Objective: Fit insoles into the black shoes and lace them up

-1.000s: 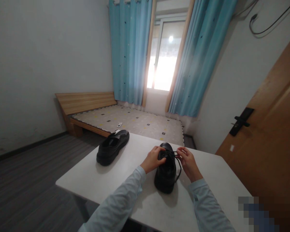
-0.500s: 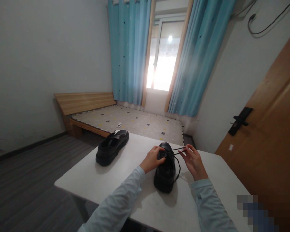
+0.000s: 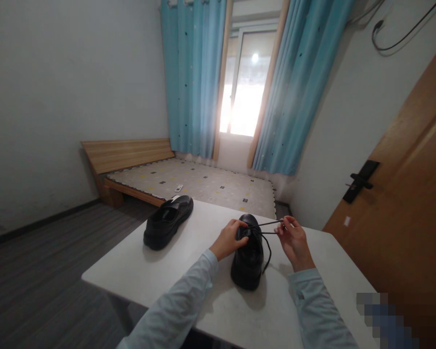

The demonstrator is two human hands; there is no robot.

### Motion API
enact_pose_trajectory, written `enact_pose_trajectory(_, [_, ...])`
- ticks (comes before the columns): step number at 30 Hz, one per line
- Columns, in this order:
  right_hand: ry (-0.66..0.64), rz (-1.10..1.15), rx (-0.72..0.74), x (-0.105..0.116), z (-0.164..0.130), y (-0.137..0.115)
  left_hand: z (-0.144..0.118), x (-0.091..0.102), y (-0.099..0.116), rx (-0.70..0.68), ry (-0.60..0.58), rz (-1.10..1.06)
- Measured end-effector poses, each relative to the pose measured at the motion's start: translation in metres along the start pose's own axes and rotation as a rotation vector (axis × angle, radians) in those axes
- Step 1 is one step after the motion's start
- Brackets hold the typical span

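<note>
A black shoe (image 3: 247, 259) is shown standing on the white table (image 3: 218, 310), near its right half, toe pointed away toward 12 o'clock. The left hand (image 3: 228, 238) is laid over the throat of the shoe, fingers curled and pressing it down. The right hand (image 3: 293, 238), at 3 o'clock of the shoe, is closed in a pinch on the black lace (image 3: 268, 224), which is drawn taut and level from the eyelets; a slack length hangs down the shoe's right side. The lace is judged thin, limp and light, best gripped near its end between fingertips; the shoe is judged moderately stiff and smooth, best steadied at the throat. A second black shoe (image 3: 168, 221) lies at 10 o'clock, well apart.
</note>
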State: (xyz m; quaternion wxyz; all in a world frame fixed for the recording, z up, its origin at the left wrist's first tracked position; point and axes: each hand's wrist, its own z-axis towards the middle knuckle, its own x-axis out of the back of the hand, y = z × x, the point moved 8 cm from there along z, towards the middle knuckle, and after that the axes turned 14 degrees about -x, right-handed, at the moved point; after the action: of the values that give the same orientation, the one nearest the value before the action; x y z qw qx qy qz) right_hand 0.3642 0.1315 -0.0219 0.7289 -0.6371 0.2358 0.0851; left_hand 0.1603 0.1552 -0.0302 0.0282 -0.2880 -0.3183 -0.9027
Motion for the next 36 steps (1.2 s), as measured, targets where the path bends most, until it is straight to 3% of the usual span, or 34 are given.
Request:
enact_pose_trajectory(6, [0.121,-0.093,0.132,0.011,-0.001,-0.015,0.0,0.001,0.001,0.003,0.001,-0.002])
enact_pose_trajectory(12, [0.235,-0.439,0.286,0.009,-0.007,-0.023,0.0,0.001,0.001,-0.007,0.02,-0.013])
enact_pose_trajectory(17, [0.16,-0.778,0.354,-0.017,-0.014,-0.017,0.002,0.005,0.002,-0.017,0.07,-0.031])
enact_pose_trajectory(22, [-0.002,-1.01,0.394,-0.041,-0.019,0.001,0.002,0.008,0.0,-0.012,0.103,-0.015])
enact_pose_trajectory(27, [-0.141,-1.079,0.37,-0.055,-0.019,0.022,0.003,0.008,-0.008,-0.001,0.152,-0.044])
enact_pose_trajectory(36, [-0.176,-1.09,0.309,-0.059,-0.018,0.033,0.002,0.002,-0.029,0.12,0.197,-0.102])
